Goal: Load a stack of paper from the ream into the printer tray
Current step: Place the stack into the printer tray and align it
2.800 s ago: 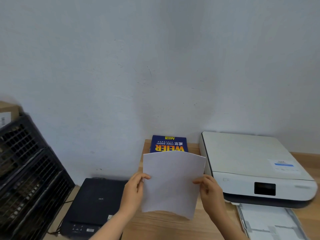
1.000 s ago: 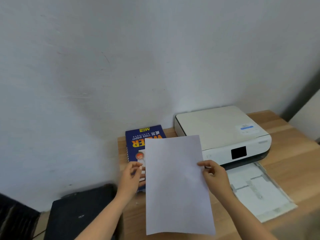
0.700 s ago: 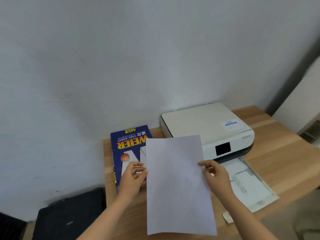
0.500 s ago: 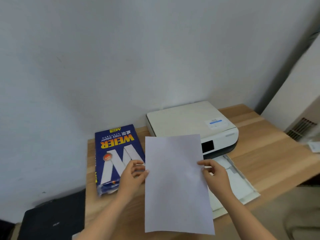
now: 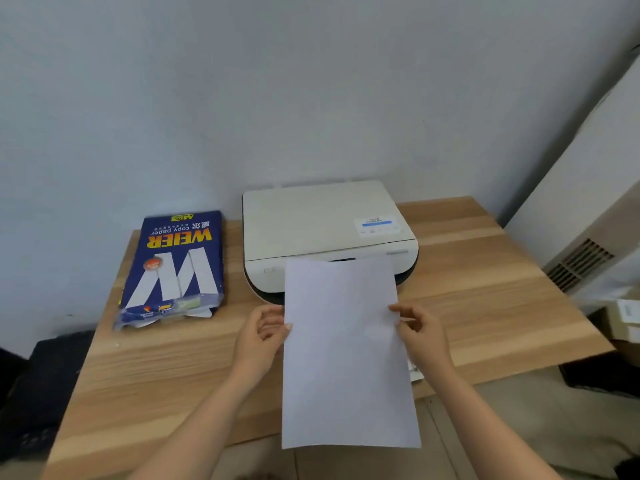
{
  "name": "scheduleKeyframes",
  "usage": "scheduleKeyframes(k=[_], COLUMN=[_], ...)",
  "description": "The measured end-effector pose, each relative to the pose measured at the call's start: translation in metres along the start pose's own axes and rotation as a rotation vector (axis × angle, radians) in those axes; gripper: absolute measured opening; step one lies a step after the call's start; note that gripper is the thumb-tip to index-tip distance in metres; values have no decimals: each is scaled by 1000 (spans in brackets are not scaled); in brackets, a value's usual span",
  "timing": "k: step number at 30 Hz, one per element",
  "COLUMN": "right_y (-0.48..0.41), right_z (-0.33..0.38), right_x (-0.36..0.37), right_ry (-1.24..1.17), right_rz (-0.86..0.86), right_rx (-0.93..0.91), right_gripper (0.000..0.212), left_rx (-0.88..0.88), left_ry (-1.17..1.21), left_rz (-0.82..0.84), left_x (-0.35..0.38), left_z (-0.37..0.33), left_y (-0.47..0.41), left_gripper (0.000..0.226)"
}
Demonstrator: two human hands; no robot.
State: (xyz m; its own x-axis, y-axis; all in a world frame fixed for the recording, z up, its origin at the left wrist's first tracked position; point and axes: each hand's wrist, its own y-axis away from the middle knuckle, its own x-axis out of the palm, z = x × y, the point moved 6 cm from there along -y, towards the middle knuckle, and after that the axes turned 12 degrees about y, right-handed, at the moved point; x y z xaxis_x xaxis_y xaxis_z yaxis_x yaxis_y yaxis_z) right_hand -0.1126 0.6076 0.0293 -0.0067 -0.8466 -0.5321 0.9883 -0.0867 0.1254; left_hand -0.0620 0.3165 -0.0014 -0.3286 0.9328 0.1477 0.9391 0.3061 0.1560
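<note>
pale wall behind, wooden bench [image 5: 485, 289] below, with the printer [image 5: 325, 223] against the wall and the opened ream [image 5: 176, 265] lying just to its left. you hold the paper stack [image 5: 346, 351] by its long edges: left hand [image 5: 261, 336] pinching the left edge, right hand [image 5: 420, 332] pinching the right, fingers [image 5: 398, 308] of both clenched on the sheets. the stack's long axis runs straight toward the printer front, and its far short edge overlaps the printer's face. the tray is hidden beneath the sheets; only a corner shows by your right wrist. judgement: the stack lies squarely ahead of both hands, neither nearer, so the next move is lowering and sliding it forward along that axis.
</note>
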Motion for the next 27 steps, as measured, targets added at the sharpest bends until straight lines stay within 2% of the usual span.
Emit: scheduleKeyframes(k=[10, 17, 27], right_y=[-11, -21, -23], right_z=[-14, -15, -34], right_x=[-12, -17, -9], right_ry=[-65, -110, -49], right_rz=[27, -38, 149], right_rx=[49, 24, 29], right_gripper=[35, 52, 51], left_rx=[-4, 46, 43], left_ry=[-76, -85, -157], left_rz=[28, 117, 23], left_x=[17, 31, 35], left_z=[-1, -9, 14], left_y=[-6, -15, 5], left_gripper=[45, 43, 45])
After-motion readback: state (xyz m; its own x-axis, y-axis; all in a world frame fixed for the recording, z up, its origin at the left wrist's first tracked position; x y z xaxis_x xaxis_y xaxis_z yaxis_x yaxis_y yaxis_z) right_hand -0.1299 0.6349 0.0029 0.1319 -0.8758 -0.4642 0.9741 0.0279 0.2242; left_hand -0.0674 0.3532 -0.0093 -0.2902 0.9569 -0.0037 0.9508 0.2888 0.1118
